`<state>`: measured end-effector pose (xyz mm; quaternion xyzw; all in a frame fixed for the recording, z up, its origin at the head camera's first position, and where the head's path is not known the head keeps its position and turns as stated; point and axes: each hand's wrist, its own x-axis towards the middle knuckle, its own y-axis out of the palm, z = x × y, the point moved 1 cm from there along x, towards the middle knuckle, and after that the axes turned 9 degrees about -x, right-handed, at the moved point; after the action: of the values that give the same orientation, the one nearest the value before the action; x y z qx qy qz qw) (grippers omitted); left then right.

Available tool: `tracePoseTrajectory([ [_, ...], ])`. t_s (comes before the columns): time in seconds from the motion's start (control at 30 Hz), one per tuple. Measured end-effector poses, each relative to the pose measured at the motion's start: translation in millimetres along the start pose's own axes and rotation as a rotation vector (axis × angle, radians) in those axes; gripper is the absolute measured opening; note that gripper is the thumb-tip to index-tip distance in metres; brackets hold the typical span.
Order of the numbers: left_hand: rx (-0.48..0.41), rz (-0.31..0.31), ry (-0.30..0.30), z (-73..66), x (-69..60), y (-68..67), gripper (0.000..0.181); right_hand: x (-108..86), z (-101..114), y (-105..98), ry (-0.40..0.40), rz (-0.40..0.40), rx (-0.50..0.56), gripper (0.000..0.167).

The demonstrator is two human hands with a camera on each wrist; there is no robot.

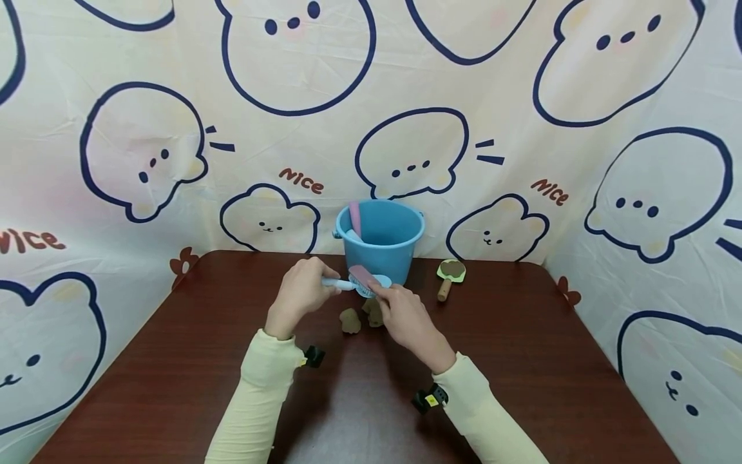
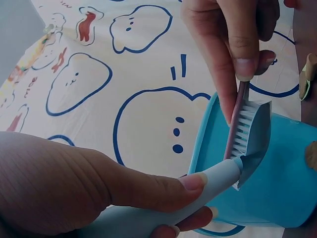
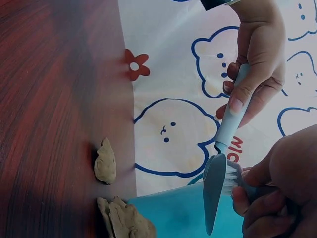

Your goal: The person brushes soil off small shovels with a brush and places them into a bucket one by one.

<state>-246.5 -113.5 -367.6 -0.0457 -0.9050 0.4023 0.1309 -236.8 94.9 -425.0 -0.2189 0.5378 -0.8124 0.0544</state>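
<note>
My left hand point(image 1: 301, 293) grips the handle point(image 3: 233, 116) of a light blue tool with a flat head point(image 2: 260, 133). A brush with a pink back point(image 1: 362, 276) and white bristles point(image 2: 242, 129) is pinched in the fingers of my right hand point(image 1: 408, 319). In the left wrist view the bristles touch the face of the tool's head. Both tools are held up in front of the blue bucket point(image 1: 385, 258). Two brownish lumps, one smaller point(image 1: 350, 321) and one larger point(image 3: 126, 220), lie on the table below my hands.
A pink item point(image 1: 355, 218) and a light blue one lean inside the bucket, which stands at the table's back edge. Right of it lies a green-headed tool point(image 1: 458, 273) with a tan handle. A patterned cloth point(image 1: 324, 148) hangs behind the dark brown table point(image 1: 191, 361).
</note>
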Motion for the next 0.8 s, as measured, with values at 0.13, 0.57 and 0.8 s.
tracePoseTrajectory([
  [0.13, -0.005, -0.006, -0.001, 0.4, 0.4, -2.1, 0.025, 1.9, -3.5, -1.6, 0.001, -0.021, -0.034, 0.039],
  [0.57, 0.001, -0.001, -0.008, 1.3, -0.4, -2.5, 0.024, 2.4, -19.9, -11.7, 0.056, 0.006, -0.026, 0.040],
  [0.8, 0.004, -0.004, -0.011, 2.7, -0.2, -3.0, 0.025, 0.1, -25.6, -21.5, 0.080, 0.027, -0.054, 0.041],
])
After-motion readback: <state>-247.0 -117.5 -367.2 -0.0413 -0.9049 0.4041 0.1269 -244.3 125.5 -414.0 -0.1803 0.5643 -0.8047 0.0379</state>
